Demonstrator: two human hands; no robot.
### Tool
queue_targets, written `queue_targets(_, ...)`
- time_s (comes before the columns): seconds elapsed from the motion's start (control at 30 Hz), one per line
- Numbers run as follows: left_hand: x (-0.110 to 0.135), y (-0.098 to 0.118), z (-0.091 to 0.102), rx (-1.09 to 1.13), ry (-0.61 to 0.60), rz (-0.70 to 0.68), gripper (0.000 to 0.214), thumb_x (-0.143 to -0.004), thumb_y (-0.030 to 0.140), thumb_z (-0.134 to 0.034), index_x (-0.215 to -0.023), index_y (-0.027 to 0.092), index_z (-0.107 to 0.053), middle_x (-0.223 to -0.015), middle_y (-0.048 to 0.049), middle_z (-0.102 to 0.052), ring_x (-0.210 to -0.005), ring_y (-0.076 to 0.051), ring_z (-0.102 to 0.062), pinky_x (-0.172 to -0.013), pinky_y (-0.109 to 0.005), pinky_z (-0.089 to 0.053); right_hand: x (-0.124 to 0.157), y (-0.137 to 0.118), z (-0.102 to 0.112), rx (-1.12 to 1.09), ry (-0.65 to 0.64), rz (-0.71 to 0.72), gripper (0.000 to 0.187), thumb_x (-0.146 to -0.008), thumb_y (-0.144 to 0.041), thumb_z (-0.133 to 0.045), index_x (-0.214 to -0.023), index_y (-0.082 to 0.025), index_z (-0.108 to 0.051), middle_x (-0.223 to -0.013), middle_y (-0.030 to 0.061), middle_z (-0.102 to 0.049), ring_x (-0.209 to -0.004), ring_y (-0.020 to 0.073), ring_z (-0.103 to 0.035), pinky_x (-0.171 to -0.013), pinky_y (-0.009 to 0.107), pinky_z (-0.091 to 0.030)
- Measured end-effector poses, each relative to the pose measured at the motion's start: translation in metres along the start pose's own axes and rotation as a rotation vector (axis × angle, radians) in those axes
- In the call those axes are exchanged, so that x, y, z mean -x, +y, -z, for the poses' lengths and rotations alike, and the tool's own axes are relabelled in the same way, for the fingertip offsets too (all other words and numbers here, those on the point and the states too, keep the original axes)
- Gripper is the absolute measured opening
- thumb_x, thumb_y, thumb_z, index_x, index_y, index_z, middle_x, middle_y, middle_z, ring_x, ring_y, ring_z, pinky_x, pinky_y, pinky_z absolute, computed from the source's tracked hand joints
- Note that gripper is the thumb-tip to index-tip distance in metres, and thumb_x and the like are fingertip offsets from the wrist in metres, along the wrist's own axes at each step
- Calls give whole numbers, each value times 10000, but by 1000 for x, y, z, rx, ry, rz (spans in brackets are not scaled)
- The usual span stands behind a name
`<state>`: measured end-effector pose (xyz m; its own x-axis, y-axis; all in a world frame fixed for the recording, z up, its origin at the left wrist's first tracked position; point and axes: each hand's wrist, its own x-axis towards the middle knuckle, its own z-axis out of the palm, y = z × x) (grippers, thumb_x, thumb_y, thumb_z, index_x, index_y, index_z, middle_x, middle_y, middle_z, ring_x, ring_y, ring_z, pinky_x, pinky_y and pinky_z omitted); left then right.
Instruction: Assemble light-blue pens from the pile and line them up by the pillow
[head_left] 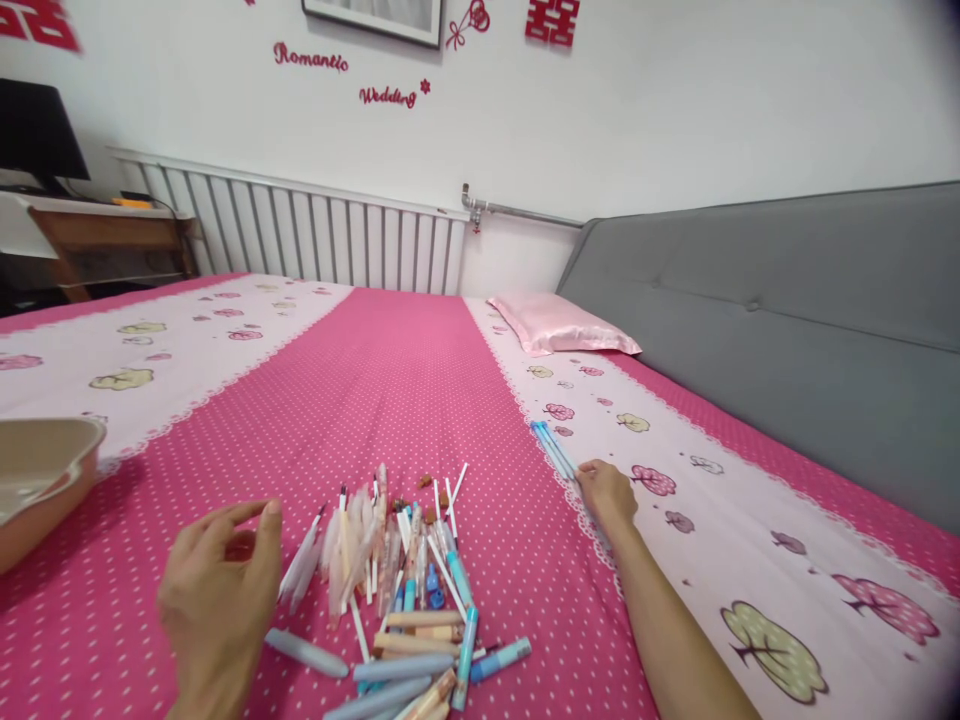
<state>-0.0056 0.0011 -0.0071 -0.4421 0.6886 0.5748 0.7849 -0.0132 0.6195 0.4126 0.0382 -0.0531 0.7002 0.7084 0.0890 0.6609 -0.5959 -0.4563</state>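
My right hand [607,492] reaches out to the right of the pile, its fingers closed at the near end of a few slim blue pens [553,450] lying side by side on the bedspread. Left of the pile hovers my left hand [221,600], fingers curved and thumb apart, with nothing seen in it. Between the hands lies a loose heap of pens [375,540], some in clear wrapping, along with white sticks and small brown pieces. Nearer to me are thick grey-blue markers [405,667], beige markers [420,645] and a light blue marker [501,660].
A beige plastic basin [56,500] stands at the left edge on the pink dotted bedspread [405,370]. A pink pillow [562,325] rests by the grey headboard [795,320]. Behind the bed are a radiator [300,220] and a desk with a monitor [37,135].
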Motion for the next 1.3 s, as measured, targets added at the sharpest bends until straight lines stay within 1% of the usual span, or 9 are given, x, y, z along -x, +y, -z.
queue_targets(0.27,0,7,2,16,15,34,336,-752,472,-490,-817,179,-642,-729,-13,-564,-601,-150,-543,-695,-299,-463,2,0,3,0,-17,24,227,-785,-339,-526,-909,-254,-696,-939,60,-710,-887,250,-649,-644,302,-467)
queue_targets(0.47,2,10,4,31,2,54,365,-760,485,-487,-850,170,-646,-777,-27,-575,-628,-155,-551,-695,-300,-470,3,-2,11,2,3,47,277,-811,-330,-489,-962,-212,-690,-960,105,-701,-911,269,-637,-691,332,-461)
queue_targets(0.63,0,-1,0,-150,-96,97,481,-780,537,-410,-953,155,-647,-906,-114,-627,-863,-270,-592,-835,-415,-455,17,-27,16,-120,-6,188,322,-822,-367,-497,-1068,-207,-630,-987,65,-690,-915,229,-630,-778,314,-457)
queue_targets(0.77,5,-17,-17,-150,-404,125,646,-790,572,-345,-1125,66,-568,-1070,-205,-619,-1004,-314,-583,-882,-454,-436,58,-57,-7,-478,-223,365,417,-807,-370,-521,-1159,-152,-566,-1016,98,-671,-894,202,-632,-815,310,-472)
queue_targets(0.83,13,-22,-28,-116,-519,113,658,-798,578,-335,-1144,61,-549,-1106,-216,-616,-1080,-325,-558,-922,-474,-411,84,-71,-25,-631,-414,364,485,-792,-388,-546,-1209,-141,-527,-1050,117,-659,-934,206,-628,-822,322,-486)
queue_targets(0.93,25,-23,-41,100,-635,61,639,-818,539,-345,-1231,68,-472,-1218,-212,-569,-1135,-274,-544,-954,-423,-410,113,-89,-47,-790,-567,354,517,-794,-351,-548,-1259,-134,-480,-1186,156,-599,-1012,198,-609,-882,330,-470)
queue_targets(1.07,31,-18,-44,226,-695,65,624,-800,514,-433,-1243,75,-462,-1249,-215,-546,-1146,-277,-537,-972,-431,-399,118,-116,-59,-792,-638,355,541,-832,-326,-515,-1337,-168,-405,-1361,155,-459,-1170,198,-517,-984,364,-397)
queue_targets(1.2,29,-12,-38,317,-717,76,568,-770,469,-514,-1206,105,-505,-1244,-190,-556,-1147,-295,-525,-994,-471,-367,113,-150,-60,-686,-720,435,431,-848,-376,-517,-1228,-172,-544,-1394,106,-434,-1308,207,-350,-1095,390,-223)
queue_targets(1.3,28,-5,-34,411,-733,186,618,-724,435,-587,-1234,101,-483,-1284,-188,-526,-1189,-301,-489,-1028,-466,-331,121,-172,-62,-700,-816,457,389,-850,-400,-520,-1171,-193,-591,-1343,78,-501,-1260,196,-423,-1073,368,-280)
